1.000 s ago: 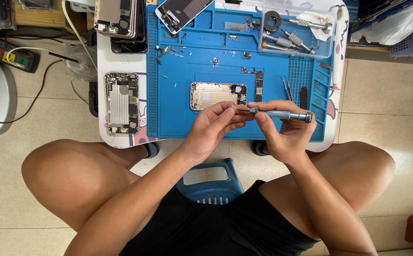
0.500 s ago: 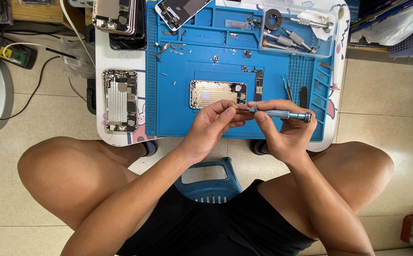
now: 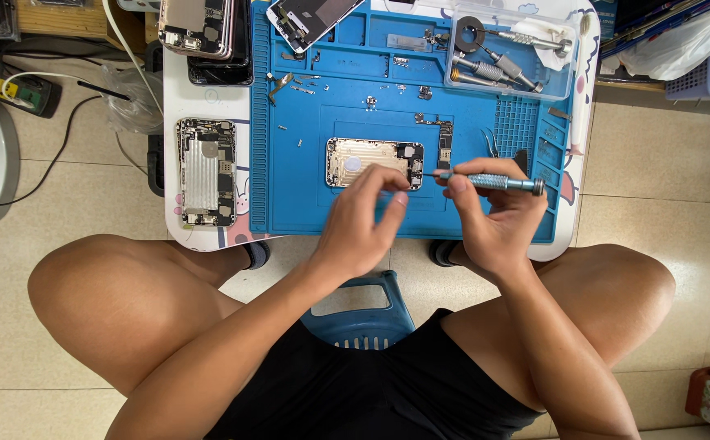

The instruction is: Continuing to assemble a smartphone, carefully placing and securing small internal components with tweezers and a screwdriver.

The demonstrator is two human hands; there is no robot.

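The right hand (image 3: 493, 216) pinches a slim blue-grey screwdriver (image 3: 492, 182) between thumb and fingertips, holding it level with the tip pointing left toward the opened phone shell (image 3: 371, 160). The left hand (image 3: 363, 224) is loosely curled, fingers half spread and holding nothing that can be made out; its fingertips hover at the near edge of the shell, just short of the driver's tip. Half a second ago the left fingers were closed around the driver's tip, both hands joined; now they have let go and drawn apart from it, while the right hand keeps its grip. The shell lies flat in the middle of a blue work mat (image 3: 306, 195), which covers a small white table (image 3: 177, 195). A second gutted phone (image 3: 206, 171) lies on the table left of the mat; a clear tray of tools (image 3: 511, 59) sits at the mat's far right corner. Beige floor tiles surround the table; a blue stool (image 3: 363, 314) shows between the person's knees.
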